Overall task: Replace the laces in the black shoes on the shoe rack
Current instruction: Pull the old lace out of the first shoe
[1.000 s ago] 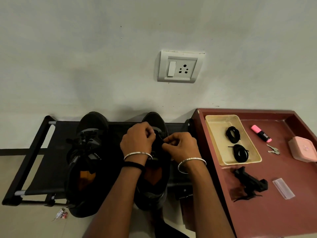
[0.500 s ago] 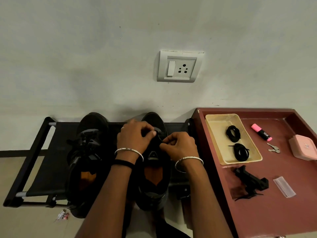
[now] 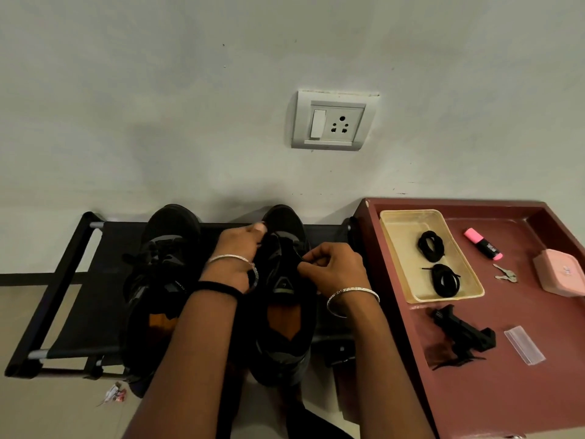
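Two black shoes stand toe-to-wall on the black shoe rack [image 3: 72, 315]. The left shoe [image 3: 158, 280] keeps its lace tied. Over the right shoe [image 3: 281, 331] both my hands work at the eyelets. My left hand [image 3: 235, 251] pinches the black lace near the toe end of the lacing. My right hand [image 3: 332, 267] pinches the lace at the shoe's right side by the tongue. The lace itself is dark and hard to trace against the shoe. Two coiled black laces [image 3: 438, 264] lie in a cream tray [image 3: 399, 223] on the right.
A maroon table [image 3: 506, 391] stands to the right of the rack with a pink highlighter [image 3: 482, 243], keys [image 3: 505, 274], a pink box [image 3: 560, 275], a black clip-like object [image 3: 462, 335] and a clear plastic strip [image 3: 524, 345]. A wall socket [image 3: 332, 122] is above. A scrap of litter [image 3: 114, 396] lies on the floor.
My left hand has shifted up toward the toe end of the right shoe's lacing. My right hand has stayed by the tongue, still pinching the lace.
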